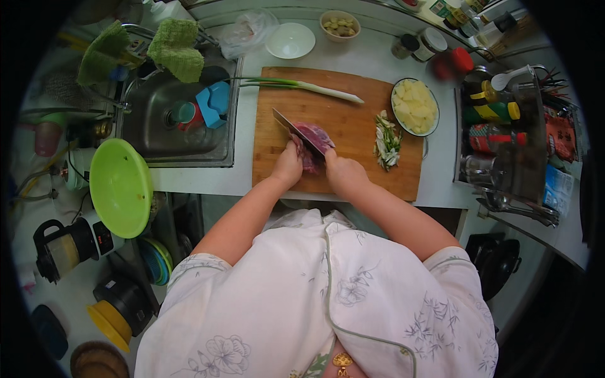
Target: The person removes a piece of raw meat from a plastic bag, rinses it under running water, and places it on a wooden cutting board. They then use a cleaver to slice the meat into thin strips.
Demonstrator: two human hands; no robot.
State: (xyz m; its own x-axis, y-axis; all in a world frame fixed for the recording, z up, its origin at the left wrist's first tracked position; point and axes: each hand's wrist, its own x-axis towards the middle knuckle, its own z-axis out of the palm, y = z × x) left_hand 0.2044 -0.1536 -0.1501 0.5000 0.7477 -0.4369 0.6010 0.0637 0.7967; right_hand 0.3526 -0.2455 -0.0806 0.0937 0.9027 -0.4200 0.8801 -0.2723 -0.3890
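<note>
A piece of raw red meat (pixel 315 133) lies on the wooden cutting board (pixel 340 177). My right hand (pixel 346 172) grips a cleaver (pixel 300 128), whose handle is hidden in the fist. The blade slants up and left across the meat. On the blade's left side, my left hand (pixel 287 166) holds the meat, its fingertips partly hidden. Along the board's far side lies a leek-like green onion (pixel 326 91), its leaves reaching over the sink's edge. A pile of chopped green onion (pixel 387 141) sits near the board's right side, beside a bowl of cut potato pieces (pixel 415 107).
A steel sink (pixel 146 137) with a blue plastic holder (pixel 213 104) and cups is at left. A green basin (pixel 120 189) stands at its near corner. Behind the board are a white bowl (pixel 290 41) and a bowl of ginger-like pieces (pixel 340 26). A bottle rack (pixel 501 137) stands right.
</note>
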